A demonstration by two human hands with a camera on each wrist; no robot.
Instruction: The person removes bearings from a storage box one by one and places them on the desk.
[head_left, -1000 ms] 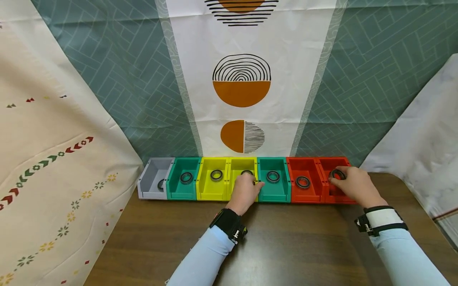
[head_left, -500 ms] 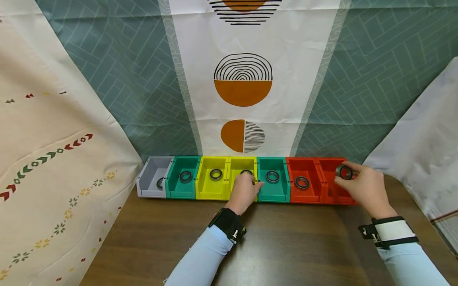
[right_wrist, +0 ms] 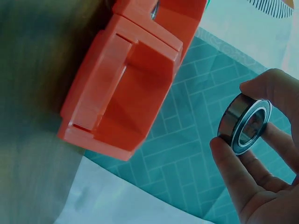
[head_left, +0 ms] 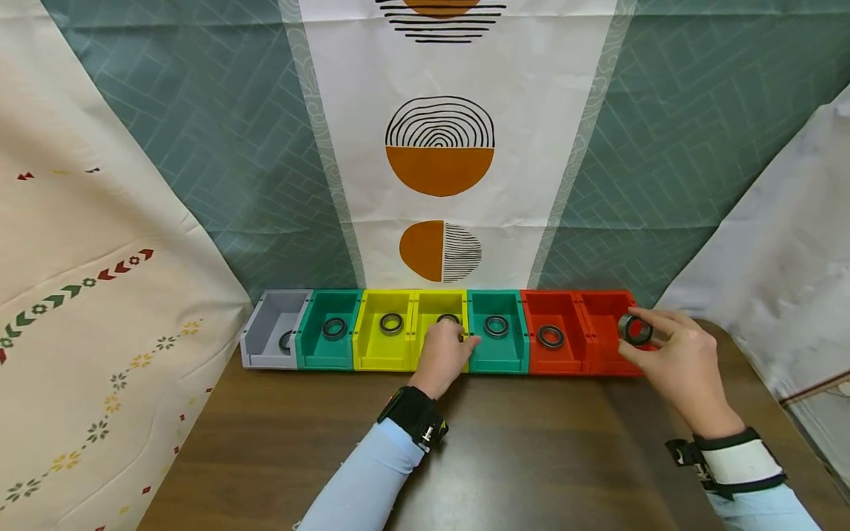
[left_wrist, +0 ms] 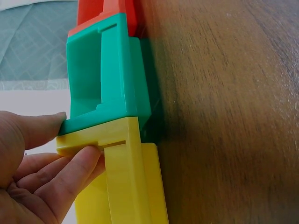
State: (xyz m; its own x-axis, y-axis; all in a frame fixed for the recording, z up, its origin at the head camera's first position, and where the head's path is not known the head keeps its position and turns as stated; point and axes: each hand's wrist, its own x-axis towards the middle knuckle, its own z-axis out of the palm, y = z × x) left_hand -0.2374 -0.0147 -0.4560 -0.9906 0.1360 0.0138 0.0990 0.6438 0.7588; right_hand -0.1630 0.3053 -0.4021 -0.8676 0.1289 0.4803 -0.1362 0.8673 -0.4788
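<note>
My right hand pinches a ball bearing between thumb and fingertips, raised over the far-right red bin. That bin shows a bare floor. My left hand grips the adjoining walls of the right-hand yellow bin and the green bin beside it. Its thumb lies on the green side, its fingers inside the yellow bin. Behind the left fingers, part of another bearing shows in that yellow bin. One more bearing lies flat in the green bin.
The bins stand in one row at the back of the wooden table. Single bearings lie in the other red bin, left yellow bin, left green bin and grey bin. A patterned cloth hangs behind.
My right hand has lifted the bearing up out of the far-right red bin and turned it more on edge. The left hand keeps its grip on the bin walls. The head view has shifted slightly.
</note>
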